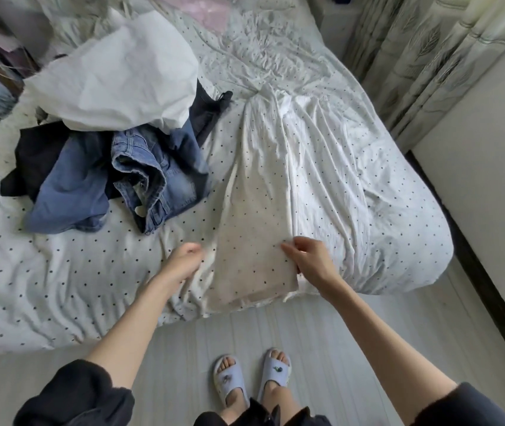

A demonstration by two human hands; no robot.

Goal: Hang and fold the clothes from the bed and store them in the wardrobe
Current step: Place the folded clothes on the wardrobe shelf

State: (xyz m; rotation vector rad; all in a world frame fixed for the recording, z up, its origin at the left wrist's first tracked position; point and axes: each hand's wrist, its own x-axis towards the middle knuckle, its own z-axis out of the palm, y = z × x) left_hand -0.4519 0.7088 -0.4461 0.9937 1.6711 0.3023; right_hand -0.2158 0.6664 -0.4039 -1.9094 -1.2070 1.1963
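A thin white garment [263,192] lies stretched lengthwise on the dotted bed sheet [60,272], its hem at the bed's front edge. My right hand [309,259] pinches the garment's right edge near the hem. My left hand [185,261] sits at the garment's left edge with fingers curled; it is blurred, so its hold is unclear. To the left lies a heap of clothes: blue jeans [149,176], another blue piece [69,195], dark items [39,155], and a large white cloth [116,75] on top.
The bed fills most of the view, with a pink item [208,10] at its far end. Patterned curtains [423,56] hang at the right. A white wall [485,155] runs along the bed's right side. I stand in slippers [251,379] on a pale floor.
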